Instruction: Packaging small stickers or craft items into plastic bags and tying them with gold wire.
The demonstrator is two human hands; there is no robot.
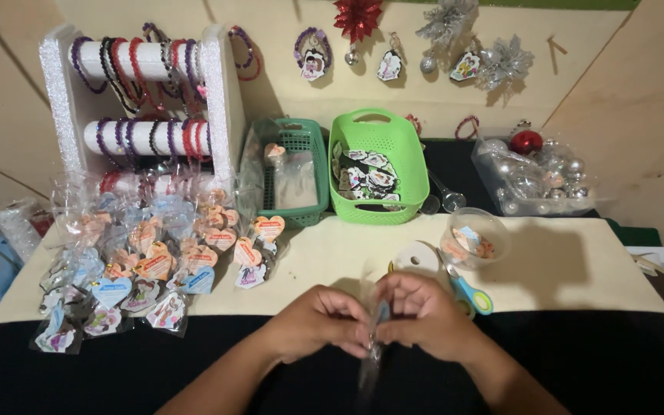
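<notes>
Worktop (578, 269) runs wide, packed at 10 o'clock with the bracelet rack (141, 100) and a spread of bagged heart charms (155, 265). At 12 sit a dark green basket (295, 173) and a lime basket (378, 165), with a clear cup (474, 238) at 1. Risk, as we judge it: the slippery clear sleeve (372, 357) could slide loose, or an elbow could sweep the charms. Our left hand (320, 323) and right hand (424, 315) meet at 6, fingers closed, both pinching the sleeve's top; it hangs down between them.
</notes>
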